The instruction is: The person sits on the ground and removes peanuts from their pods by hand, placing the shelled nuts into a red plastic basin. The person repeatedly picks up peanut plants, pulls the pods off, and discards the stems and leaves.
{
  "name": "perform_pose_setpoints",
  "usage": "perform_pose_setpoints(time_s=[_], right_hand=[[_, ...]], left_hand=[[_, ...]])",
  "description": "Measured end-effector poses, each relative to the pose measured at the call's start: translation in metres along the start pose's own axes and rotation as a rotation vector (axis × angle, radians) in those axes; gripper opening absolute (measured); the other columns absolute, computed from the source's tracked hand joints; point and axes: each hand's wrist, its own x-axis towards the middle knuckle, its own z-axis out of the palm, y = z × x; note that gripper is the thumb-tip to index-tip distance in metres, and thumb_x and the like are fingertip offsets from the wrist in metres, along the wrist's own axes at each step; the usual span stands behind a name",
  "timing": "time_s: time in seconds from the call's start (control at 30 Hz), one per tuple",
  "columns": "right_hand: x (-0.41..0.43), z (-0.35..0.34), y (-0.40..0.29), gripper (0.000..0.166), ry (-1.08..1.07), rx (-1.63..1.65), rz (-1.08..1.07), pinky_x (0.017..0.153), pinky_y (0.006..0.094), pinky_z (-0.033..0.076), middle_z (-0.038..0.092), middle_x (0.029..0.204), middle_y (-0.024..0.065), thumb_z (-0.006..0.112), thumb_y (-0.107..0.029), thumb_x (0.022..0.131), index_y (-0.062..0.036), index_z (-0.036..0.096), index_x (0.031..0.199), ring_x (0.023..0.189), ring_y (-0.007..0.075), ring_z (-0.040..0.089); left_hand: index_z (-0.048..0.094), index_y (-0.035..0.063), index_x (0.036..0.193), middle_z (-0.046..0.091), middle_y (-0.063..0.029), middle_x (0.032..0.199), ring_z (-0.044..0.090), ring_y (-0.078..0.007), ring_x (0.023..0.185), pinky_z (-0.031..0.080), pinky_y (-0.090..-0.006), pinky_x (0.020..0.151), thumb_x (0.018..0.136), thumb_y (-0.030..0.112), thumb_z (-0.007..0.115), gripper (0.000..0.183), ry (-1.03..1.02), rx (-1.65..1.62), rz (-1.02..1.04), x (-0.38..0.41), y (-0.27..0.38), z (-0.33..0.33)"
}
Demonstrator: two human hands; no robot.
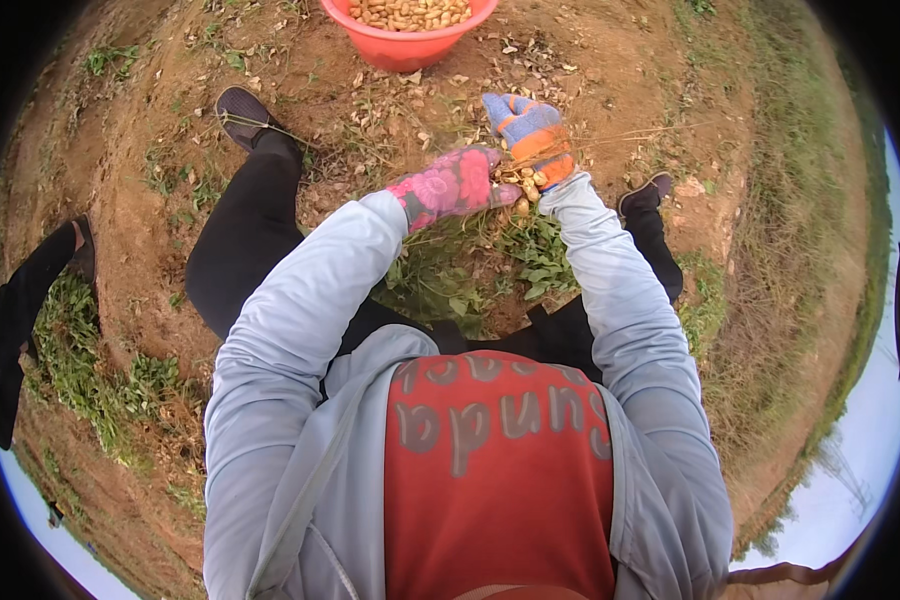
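Observation:
In a glove with a pink floral pattern, my left hand (454,184) is closed around the root end of a peanut plant (435,274). Its green leaves hang blurred between my legs. A cluster of peanut pods (529,182) shows between my two hands, by the left thumb. My right hand (529,131), in a blue and orange knit glove, is against the pods and roots with its fingers curled. What lies inside those fingers is hidden. Thin brown roots (600,140) cross the right glove and stick out to the right.
Beyond my hands, a red plastic basin (405,54) holds many peanut pods (409,13). My shoes (244,116) rest on reddish soil strewn with dry leaves. Pulled plants (97,367) lie at left, near another person's leg (26,277). Dry grass (780,262) runs along the right.

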Motion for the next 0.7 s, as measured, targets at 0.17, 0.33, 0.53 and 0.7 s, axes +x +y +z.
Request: perform_pose_setpoints(time_s=[0.17, 0.33, 0.53, 0.7], right_hand=[[0.043, -0.001, 0.086, 0.033, 0.101, -0.073, 0.057, 0.074, 0.0354, 0.044, 0.060, 0.095, 0.0092, 0.044, -0.032, 0.088, -0.0053, 0.056, 0.103, 0.085, 0.0229, 0.056], [0.075, -0.022, 0.089, 0.022, 0.299, 1.028, 0.518, 0.058, 0.0294, 0.044, 0.059, 0.089, 0.0086, 0.046, -0.024, 0.088, -0.0046, 0.053, 0.093, 0.072, 0.0191, 0.055], [0.115, -0.047, -0.031, 0.038, 0.008, 1.441, 0.149, 0.067, 0.0301, 0.046, 0.057, 0.096, 0.0120, 0.049, -0.033, 0.086, -0.0032, 0.048, 0.109, 0.081, 0.0193, 0.056], [0.143, -0.043, 0.015, 0.038, -0.015, 1.122, 0.052, 0.069, 0.0345, 0.049, 0.058, 0.104, 0.0102, 0.052, -0.033, 0.085, -0.0077, 0.050, 0.114, 0.081, 0.0227, 0.059]], left_hand=[[0.049, -0.0032, 0.113, 0.057, -0.0211, 0.105, 0.054, -0.0317, 0.100, 0.042, -0.0356, 0.085, 0.075, 0.050, 0.059, 0.066, -0.051, 0.030, 0.106, -0.021, 0.032, -0.021], [0.049, -0.0065, 0.111, 0.056, -0.0234, 0.105, 0.054, -0.0320, 0.099, 0.042, -0.0362, 0.087, 0.075, 0.052, 0.059, 0.069, 0.254, -0.087, 0.089, -0.021, 0.011, -0.037], [0.045, 0.0008, 0.119, 0.058, -0.0075, 0.105, 0.054, -0.0134, 0.092, 0.044, -0.0270, 0.081, 0.083, 0.020, 0.058, 0.043, 0.305, -0.221, -0.096, -0.020, -0.007, -0.054], [0.037, -0.0061, 0.122, 0.050, -0.0217, 0.115, 0.050, -0.0288, 0.105, 0.041, -0.0329, 0.088, 0.080, 0.037, 0.057, 0.063, 0.410, -0.304, -0.089, 0.002, -0.033, -0.051]])
